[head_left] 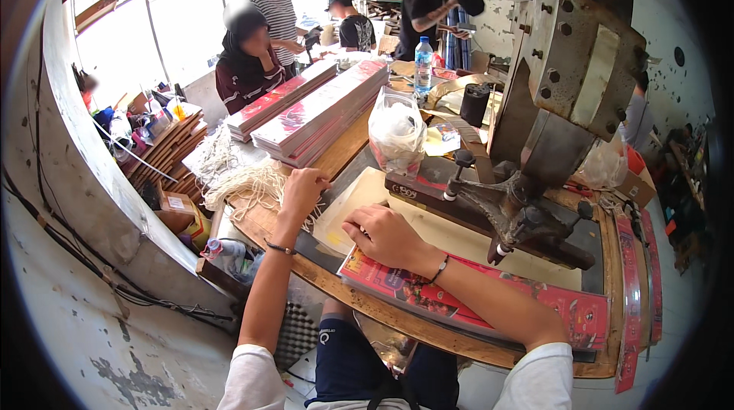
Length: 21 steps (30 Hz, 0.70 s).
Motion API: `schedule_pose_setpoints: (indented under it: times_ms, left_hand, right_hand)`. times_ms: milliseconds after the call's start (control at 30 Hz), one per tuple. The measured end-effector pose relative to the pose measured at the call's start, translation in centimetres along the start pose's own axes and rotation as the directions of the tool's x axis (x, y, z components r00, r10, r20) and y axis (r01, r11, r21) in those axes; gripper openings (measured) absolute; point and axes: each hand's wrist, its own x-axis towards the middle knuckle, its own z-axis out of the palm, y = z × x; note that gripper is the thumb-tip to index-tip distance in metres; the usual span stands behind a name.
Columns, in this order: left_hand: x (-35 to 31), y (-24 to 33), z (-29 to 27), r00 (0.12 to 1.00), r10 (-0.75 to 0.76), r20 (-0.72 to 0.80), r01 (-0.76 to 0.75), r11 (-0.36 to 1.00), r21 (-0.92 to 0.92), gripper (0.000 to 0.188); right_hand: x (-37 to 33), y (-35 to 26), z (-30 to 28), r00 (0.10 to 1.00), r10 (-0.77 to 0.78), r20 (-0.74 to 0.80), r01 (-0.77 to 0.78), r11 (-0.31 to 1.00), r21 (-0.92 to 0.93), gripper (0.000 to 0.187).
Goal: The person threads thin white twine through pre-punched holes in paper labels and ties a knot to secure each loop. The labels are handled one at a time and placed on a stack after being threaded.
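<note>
My left hand [306, 190] is closed, its fingertips pinched together over the table beside a heap of cream strings [256, 188]. What it pinches, if anything, is too small to make out. My right hand [388, 235] has its fingers curled, just above the left end of a stack of long red printed cardboard strips [527, 295] along the table's near edge. Whatever lies under those curled fingers is hidden. Ahead of both hands, a pale board [359, 200] lies beneath the dark base bar of a heavy metal press [527, 211].
Tall stacks of red printed strips [329, 108] stand farther back, near a clear bag of white string [396, 131] and a water bottle [423, 66]. More red strips [628, 303] hang at the table's right edge. Several people are beyond the table.
</note>
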Motion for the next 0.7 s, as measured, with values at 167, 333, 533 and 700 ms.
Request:
schedule_pose_setpoints:
  times_ms: [167,333,533,700]
  left_hand:
    - [0.5,3.3,-1.7,0.959,0.246,-0.142,-0.242,0.969,0.049,0.014]
    - [1.3,4.0,-3.3,0.924,0.376,-0.062,-0.356,0.91,0.212,0.018]
    - [2.0,6.3,-5.3,0.932,0.324,-0.161,-0.346,0.928,-0.136,0.019]
    - [-0.2,13.5,-10.7,0.947,0.244,-0.209,-0.321,0.686,-0.653,0.026]
  right_hand:
    - [-0.1,0.1,-0.3,0.999,0.043,0.0,-0.043,0.998,0.038,0.021]
    - [0.1,0.0,-0.2,0.999,0.052,0.009,-0.052,0.998,0.044,0.02]
    - [0.1,0.2,0.0,0.994,0.1,-0.046,-0.092,0.985,0.148,0.024]
    - [0.7,-0.5,-1.2,0.969,0.185,-0.165,-0.136,0.954,0.268,0.034]
